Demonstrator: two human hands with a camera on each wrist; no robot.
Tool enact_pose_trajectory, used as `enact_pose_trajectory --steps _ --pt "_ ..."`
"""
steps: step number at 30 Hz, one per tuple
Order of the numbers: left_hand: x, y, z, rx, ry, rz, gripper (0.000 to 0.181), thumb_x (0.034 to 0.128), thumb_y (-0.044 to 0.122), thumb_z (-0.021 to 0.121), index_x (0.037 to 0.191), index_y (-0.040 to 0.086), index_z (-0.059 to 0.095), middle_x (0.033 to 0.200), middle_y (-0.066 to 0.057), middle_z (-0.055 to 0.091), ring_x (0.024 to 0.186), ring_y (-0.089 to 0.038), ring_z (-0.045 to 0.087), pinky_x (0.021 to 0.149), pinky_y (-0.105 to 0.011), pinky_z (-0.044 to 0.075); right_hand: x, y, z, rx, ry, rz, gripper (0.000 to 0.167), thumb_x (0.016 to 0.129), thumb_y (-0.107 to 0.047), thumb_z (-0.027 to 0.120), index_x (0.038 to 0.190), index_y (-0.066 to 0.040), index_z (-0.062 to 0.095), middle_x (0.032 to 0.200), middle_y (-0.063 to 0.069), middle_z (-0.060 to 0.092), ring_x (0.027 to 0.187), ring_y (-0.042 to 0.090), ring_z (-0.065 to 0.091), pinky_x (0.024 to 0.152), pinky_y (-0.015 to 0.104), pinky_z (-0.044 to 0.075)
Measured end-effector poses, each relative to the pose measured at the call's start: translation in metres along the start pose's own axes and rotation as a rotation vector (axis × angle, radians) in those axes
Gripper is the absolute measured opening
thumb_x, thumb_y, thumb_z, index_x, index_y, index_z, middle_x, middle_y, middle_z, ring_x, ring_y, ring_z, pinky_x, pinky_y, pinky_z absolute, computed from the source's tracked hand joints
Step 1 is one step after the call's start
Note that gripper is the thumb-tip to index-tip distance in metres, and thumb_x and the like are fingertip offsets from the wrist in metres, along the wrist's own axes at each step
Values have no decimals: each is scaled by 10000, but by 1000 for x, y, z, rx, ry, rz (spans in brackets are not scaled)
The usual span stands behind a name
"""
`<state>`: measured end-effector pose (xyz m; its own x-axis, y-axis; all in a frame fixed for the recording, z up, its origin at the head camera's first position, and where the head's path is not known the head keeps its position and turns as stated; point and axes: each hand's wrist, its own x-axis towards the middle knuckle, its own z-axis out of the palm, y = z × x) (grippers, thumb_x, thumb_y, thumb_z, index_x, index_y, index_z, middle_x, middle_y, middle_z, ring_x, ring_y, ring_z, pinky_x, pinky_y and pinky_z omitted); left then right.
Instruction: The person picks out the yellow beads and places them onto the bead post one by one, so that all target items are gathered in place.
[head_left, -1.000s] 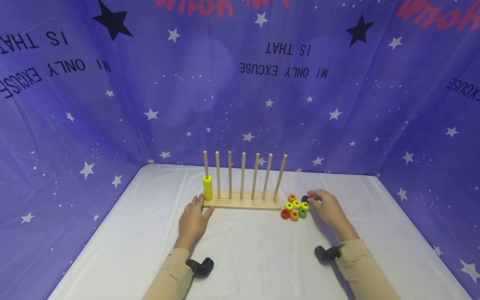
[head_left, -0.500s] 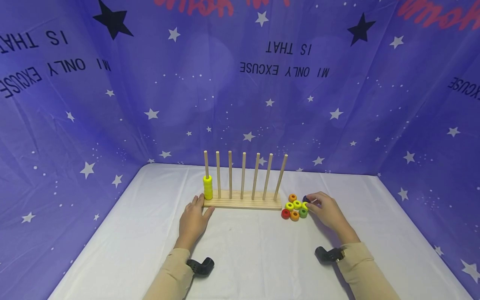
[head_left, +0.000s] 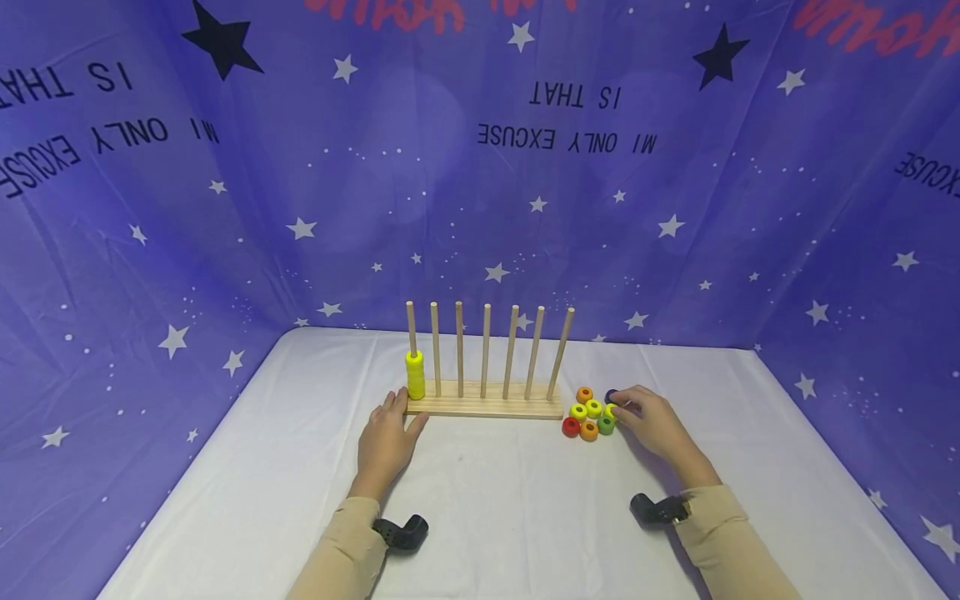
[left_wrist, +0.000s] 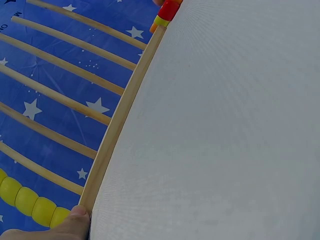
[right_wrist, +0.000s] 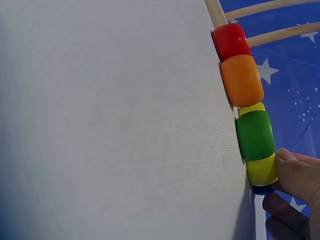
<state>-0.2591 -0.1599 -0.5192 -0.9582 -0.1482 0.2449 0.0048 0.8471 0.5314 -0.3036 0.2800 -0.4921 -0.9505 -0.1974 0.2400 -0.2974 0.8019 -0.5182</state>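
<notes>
Two hands at a seven-peg wooden stand and a cluster of eight loose beads

A person's left hand (head_left: 385,446) lay loose, fingers extended, its fingertips and thumb touching the left end of the stand. The right hand (head_left: 660,421) had its thumb and fingers bent about two neighbouring beads, one yellow bead (right_wrist: 262,171) and one dark-blue bead (head_left: 611,394); whether it gripped either could not be told.

Those two belonged to a group of eight round, glossy beads with holes through them, lying just left of the right hand. The other six were two more yellow beads (head_left: 578,412), two orange beads (head_left: 585,394), one green bead (head_left: 606,426) and one red bead (head_left: 571,427), the red just beside the stand's front right corner.

Between the hands stood the stand (head_left: 483,406), a single flat, pale wooden base with seven slim, upright pegs (head_left: 486,350) in a row. The leftmost peg, near the left hand, carried a stack of bright yellow beads (head_left: 416,377), at least five, reaching about halfway up; the remaining six pegs were bare.

Two tan sleeves (head_left: 337,546) crossed the white-covered bench (head_left: 487,500). Behind hung a purple curtain (head_left: 412,192) with stars and lettering.
</notes>
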Motion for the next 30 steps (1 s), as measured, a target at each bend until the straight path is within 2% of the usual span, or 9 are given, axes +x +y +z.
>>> enact_pose_trajectory --steps 7,12,20,30 --pt "0 0 0 2 -2 -3 701 958 473 616 1484 43 440 1500 -257 449 1329 -501 477 1062 -628 425 -2 4 -1 8 -40 -3 231 950 -170 669 1160 -81 711 1140 108 690 1117 351 635 983 555 497" --pt "0 1 0 -1 -9 -7 702 959 473 613 1486 44 436 1502 -261 444 1330 -503 474 1062 -631 422 -4 7 0 -1 -58 1 272 944 -192 682 1192 -81 701 1139 96 689 1092 333 641 974 551 503" --pt "-1 1 0 -7 -16 -9 700 963 460 614 1491 40 427 1509 -256 436 1346 -494 461 1082 -625 406 -8 9 -5 -21 -30 -16 264 917 -172 714 1147 -45 707 1101 105 700 1021 308 666 950 533 521" --pt "-1 1 -2 0 -12 -10 703 959 468 616 1486 38 435 1501 -264 442 1329 -512 470 1069 -634 413 -13 13 -11 -20 -57 55 334 908 -260 728 1175 -62 693 1134 115 700 1033 302 664 941 523 531"
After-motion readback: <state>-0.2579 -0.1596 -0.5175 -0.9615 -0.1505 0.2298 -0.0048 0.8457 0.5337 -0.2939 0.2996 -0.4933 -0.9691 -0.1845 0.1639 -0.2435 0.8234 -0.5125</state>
